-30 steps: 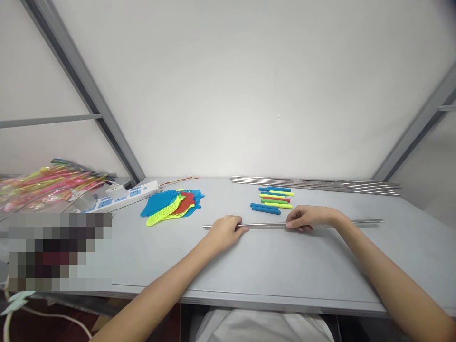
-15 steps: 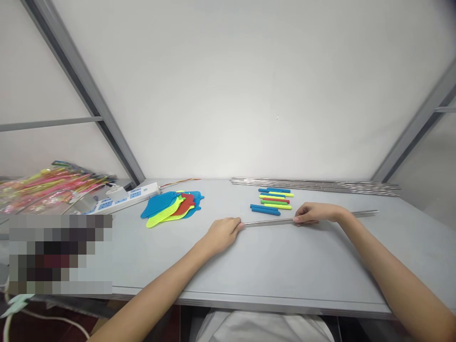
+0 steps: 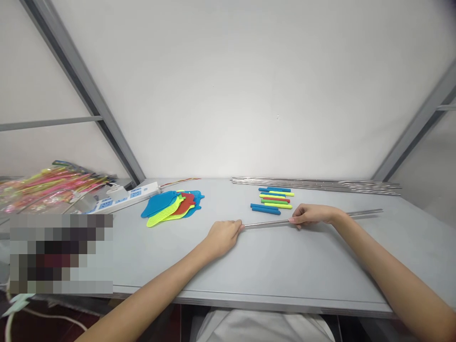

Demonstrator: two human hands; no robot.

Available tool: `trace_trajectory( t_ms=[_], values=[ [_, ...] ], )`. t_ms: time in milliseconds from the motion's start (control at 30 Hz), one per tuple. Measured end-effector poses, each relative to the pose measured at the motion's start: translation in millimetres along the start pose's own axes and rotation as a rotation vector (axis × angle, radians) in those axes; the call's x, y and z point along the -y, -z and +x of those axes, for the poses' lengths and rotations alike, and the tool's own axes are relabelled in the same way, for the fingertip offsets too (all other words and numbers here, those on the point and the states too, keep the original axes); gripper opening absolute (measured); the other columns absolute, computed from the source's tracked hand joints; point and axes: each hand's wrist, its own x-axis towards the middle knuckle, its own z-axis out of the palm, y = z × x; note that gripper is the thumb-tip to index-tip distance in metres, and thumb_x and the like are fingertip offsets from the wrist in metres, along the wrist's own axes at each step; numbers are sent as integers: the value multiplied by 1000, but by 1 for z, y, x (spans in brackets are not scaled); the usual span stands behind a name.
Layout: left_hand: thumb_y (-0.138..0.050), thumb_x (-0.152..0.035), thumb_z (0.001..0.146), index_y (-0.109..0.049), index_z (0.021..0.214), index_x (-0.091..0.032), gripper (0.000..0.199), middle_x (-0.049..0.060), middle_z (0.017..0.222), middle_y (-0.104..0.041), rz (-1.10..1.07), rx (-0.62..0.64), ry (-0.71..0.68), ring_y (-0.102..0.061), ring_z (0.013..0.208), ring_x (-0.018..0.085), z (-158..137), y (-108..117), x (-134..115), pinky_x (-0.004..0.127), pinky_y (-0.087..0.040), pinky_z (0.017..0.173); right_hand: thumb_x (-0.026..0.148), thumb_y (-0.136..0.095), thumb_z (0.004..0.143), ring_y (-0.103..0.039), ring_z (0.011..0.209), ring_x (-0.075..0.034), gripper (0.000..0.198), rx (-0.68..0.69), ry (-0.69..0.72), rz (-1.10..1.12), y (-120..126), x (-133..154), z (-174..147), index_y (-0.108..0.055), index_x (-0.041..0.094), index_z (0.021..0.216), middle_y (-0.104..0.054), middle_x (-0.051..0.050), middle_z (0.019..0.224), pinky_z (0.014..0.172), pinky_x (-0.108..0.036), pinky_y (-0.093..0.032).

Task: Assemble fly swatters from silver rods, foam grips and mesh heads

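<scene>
A thin metal rod (image 3: 265, 224) lies nearly level across the grey table, tilted slightly up to the right. My left hand (image 3: 224, 237) is closed on its left end, which the fingers hide. Farther along, my right hand (image 3: 313, 215) pinches the rod between thumb and fingers, and the rest runs out past the wrist. Behind the rod lie several coloured plastic handles (image 3: 276, 201) in blue, yellow, red and green. Left of them is an overlapping pile of fly swatter heads (image 3: 164, 205) in blue, yellow and red.
More metal rods (image 3: 313, 184) lie along the wall at the back right. A white power strip (image 3: 124, 199) with plugs sits at the left, near plastic-wrapped colourful items (image 3: 64, 183). The table's front edge (image 3: 270, 301) runs close to my body.
My right hand has slid a little left along the rod. The rod's right end now reaches slightly farther right. My left hand stays at the left end.
</scene>
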Motion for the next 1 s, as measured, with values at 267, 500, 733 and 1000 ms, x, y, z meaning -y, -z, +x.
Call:
trace_trajectory(
  t_ms=[267, 500, 733, 1000],
  values=[
    [-9, -37, 83, -47, 79, -19, 42, 4, 71, -57, -25, 1, 22, -53, 65, 15, 1, 1, -1, 25, -32, 54, 56, -47, 62, -27, 47, -7, 43, -44, 22, -59, -4, 4, 0, -53, 14, 56, -35, 2, 50, 43, -23, -18],
    [-11, -36, 83, -48, 79, -19, 41, 4, 72, -58, -30, 23, 52, -53, 65, 15, 2, 2, -2, 25, -32, 56, 58, -46, 61, -28, 48, -8, 44, -78, 40, -82, -8, 6, 2, -52, 14, 54, -36, 2, 49, 46, -23, -21],
    [-11, -36, 83, -48, 79, -19, 41, 4, 72, -58, -25, 5, 45, -53, 65, 16, 1, 2, -2, 26, -32, 54, 57, -45, 63, -28, 49, -8, 44, -103, 50, -121, -9, 8, 1, -52, 15, 54, -36, 2, 50, 47, -23, -20],
    [-11, -36, 83, -48, 79, -19, 41, 4, 71, -58, -33, 26, 61, -54, 65, 15, 1, 2, -3, 25, -32, 56, 59, -43, 62, -27, 49, -9, 46, -131, 55, -149, -13, 12, 2, -52, 15, 54, -33, 2, 50, 46, -23, -19]
  ],
)
